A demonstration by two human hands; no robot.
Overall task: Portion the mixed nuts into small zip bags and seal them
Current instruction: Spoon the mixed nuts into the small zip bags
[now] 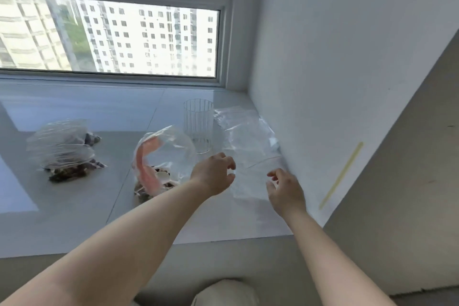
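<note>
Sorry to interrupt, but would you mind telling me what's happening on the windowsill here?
A person is reaching both hands to a stack of empty zip bags by the wall; the left hand and right hand hover at its near edge, fingers loosely curled. An open bag of nuts and a glass sit beside it, with already filled bags further left.

- We see bright daylight coming in through the window (109,37), where the buildings outside look washed out and soft.
- The sill (82,107) carries pale sunlit patches with a grey shadow band across the middle.
- Glare on the clear zip bags (248,141) blurs their outlines against the white wall (335,57).
- Straight lines bow and tilt toward the edges, a wide-angle effect.
- The whole view is slightly soft.
</note>
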